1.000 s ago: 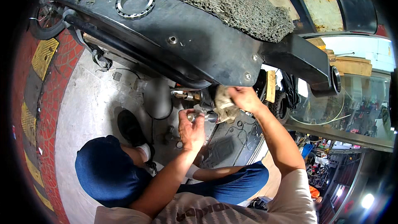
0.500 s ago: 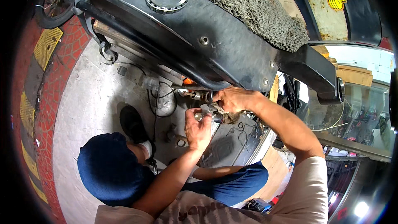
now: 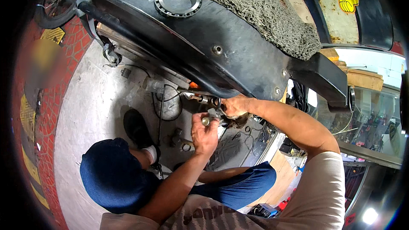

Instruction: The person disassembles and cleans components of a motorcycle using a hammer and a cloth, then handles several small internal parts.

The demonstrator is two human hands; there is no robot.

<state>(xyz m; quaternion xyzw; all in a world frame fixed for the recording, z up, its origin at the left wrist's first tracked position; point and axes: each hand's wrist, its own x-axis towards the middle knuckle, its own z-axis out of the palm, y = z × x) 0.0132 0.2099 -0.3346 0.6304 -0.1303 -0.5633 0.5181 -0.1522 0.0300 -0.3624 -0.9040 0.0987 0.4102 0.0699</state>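
Observation:
My left hand (image 3: 204,136) is closed around a shiny metal cylindrical part (image 3: 206,122), its thumb and fingers wrapping the near end. Close beside it, my right hand (image 3: 235,105) reaches in under the lower edge of a black metal frame (image 3: 243,55). A dirty brown rag (image 3: 239,122) hangs bunched below its curled fingers, against the far end of the part. Just left of those fingers is a rod-like metal fitting (image 3: 202,99) under the frame. What else the right fingers touch is hidden.
A steel bearing ring (image 3: 178,0) rests on top of the frame, beside a grey mesh cloth (image 3: 272,21). On the concrete floor lie a small ring (image 3: 186,147), a black cable (image 3: 160,121) and other small parts. A glass case (image 3: 370,123) stands at the right.
The view has shifted slightly. My hands stay close together at the metal part, which is turned a little. My right hand and the rag have shifted slightly.

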